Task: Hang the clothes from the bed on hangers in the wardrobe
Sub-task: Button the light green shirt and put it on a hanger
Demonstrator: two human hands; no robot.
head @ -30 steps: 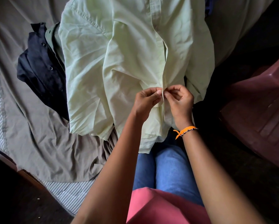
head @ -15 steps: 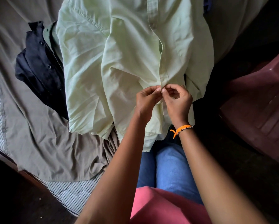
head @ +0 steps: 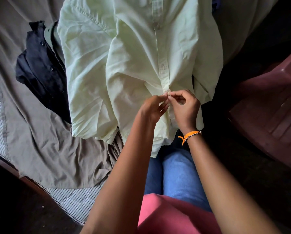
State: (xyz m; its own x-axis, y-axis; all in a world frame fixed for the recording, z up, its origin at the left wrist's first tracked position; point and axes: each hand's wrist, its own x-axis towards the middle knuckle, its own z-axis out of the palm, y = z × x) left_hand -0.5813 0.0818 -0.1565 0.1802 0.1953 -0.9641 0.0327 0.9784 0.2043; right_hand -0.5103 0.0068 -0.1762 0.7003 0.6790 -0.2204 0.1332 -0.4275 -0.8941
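We see a pale green shirt (head: 124, 65) spread front-up on the bed (head: 40, 141), its hem hanging over the near edge. Our left hand (head: 152, 108) and right hand (head: 185, 107) meet at the lower button strip, fingertips curled and pinching the cloth there. A dark shirt (head: 40, 70) lies just left, partly under it. A maroon chair (head: 273, 105) stands to the right.

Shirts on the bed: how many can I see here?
3. The pale green shirt lies in the middle, with both hands at its front. The dark shirt lies to its left. An olive shirt peeks out between them. More may be hidden underneath.
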